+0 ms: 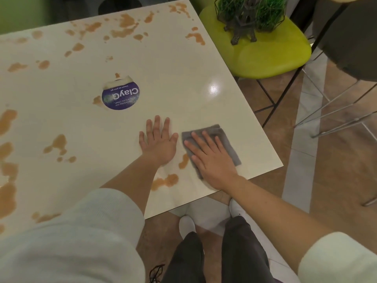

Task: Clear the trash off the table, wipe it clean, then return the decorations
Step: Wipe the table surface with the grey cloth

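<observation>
**Grey cloth meets a table of brown spills**

Grey and folded, the cloth lies flat on the white table near its right corner, pressed down by the person's right hand, fingers straight and spread across it. The left hand rests just beside it, palm down on bare tabletop, fingers wide, holding nothing.

Seen from the head camera, the wiping step appears to be in hand and only begun: brown stains spatter the far edge, the left side and the near edge, with one streak lying between the two hands and another patch just below the left forearm. A round purple sticker, its top edge torn, sits near the table's middle. No loose trash shows on the surface.

The next move likely calls for sweeping the cloth leftward over the nearest streak, keeping pressure flat, then working outward.

The decorations, wire-framed green plants and a small dark tower model, wait on the lime-green chair beside the table's far right corner, well apart from the hands
</observation>
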A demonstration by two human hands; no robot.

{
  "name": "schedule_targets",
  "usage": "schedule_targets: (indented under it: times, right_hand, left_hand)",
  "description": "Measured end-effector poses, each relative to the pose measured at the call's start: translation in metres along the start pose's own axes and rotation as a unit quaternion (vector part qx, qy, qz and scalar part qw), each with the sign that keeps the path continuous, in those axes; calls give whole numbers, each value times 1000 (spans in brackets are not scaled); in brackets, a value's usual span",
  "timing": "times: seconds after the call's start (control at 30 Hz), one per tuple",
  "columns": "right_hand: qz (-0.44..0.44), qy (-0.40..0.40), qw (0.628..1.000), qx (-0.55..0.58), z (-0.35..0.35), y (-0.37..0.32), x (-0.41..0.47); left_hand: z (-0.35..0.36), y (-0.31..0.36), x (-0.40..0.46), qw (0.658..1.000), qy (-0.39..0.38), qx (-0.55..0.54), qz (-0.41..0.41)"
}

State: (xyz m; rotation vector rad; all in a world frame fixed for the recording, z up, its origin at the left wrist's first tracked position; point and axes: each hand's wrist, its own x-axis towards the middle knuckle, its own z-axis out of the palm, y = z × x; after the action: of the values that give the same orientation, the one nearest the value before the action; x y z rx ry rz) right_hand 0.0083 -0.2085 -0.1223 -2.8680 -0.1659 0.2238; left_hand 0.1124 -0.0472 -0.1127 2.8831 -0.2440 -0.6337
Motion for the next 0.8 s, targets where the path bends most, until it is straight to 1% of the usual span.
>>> schedule_targets:
  times: [0.03,0.07,0.17,0.2,0.23,0.27,0.33,0.37,0.4,0.43,0.5,0.53,0.57,0.6,0.63,0.7,0.73,0.77,0.8]
  right_hand:
    - [-18,-4,1000,-6,-1,10,-4]
    - [-9,-2,1000,-11,-5,23,-2]
    - [123,26,992,-4,-14,50,14]
    - [149,34,988,3,-13,45,17]
    - [152,39,988,4,-11,34,16]
    - [128,40,991,4,-7,21,11]
    - [33,21,999,3,1,4,-7]
    - [-7,10,1000,6,1,7,-12]
    - [-21,7,1000,16,-3,17,-11]
    - [-4,13,999,29,-7,30,-6]
    - [95,40,994,37,-14,51,7]
    - [144,50,988,31,-14,54,11]
    - [173,59,983,22,-11,47,13]
    - [178,64,982,14,-6,34,10]
    - [157,62,986,7,-1,17,3]
    - [71,45,996,-9,9,-5,-20]
    - [31,30,999,-17,11,-4,-31]
    - [10,17,1000,-20,9,3,-37]
    - [13,11,1000,-20,6,14,-40]
  left_hand:
    - [0,0,0,1000,0,-2,1]
    - [0,0,0,1000,-2,-3,3]
    - [0,-2,0,1000,-7,0,6]
    - [1,-2,0,1000,-7,2,5]
    - [1,-2,0,1000,-7,2,6]
    - [1,-2,0,1000,-8,0,5]
    - [1,-1,0,1000,-6,-2,1]
    - [0,-1,0,1000,-5,-2,1]
    - [1,-1,0,1000,-5,-2,2]
    - [0,-1,0,1000,-7,-1,4]
    - [1,-2,0,1000,-13,1,4]
    - [1,-3,0,1000,-14,1,4]
    - [1,-2,0,1000,-14,1,4]
    - [1,-2,0,1000,-13,1,5]
    - [0,-2,0,1000,-11,0,5]
    - [1,-1,0,1000,-9,-4,4]
    - [0,-1,0,1000,-8,-4,3]
    - [0,-1,0,1000,-8,-5,3]
    - [0,-2,0,1000,-7,-5,5]
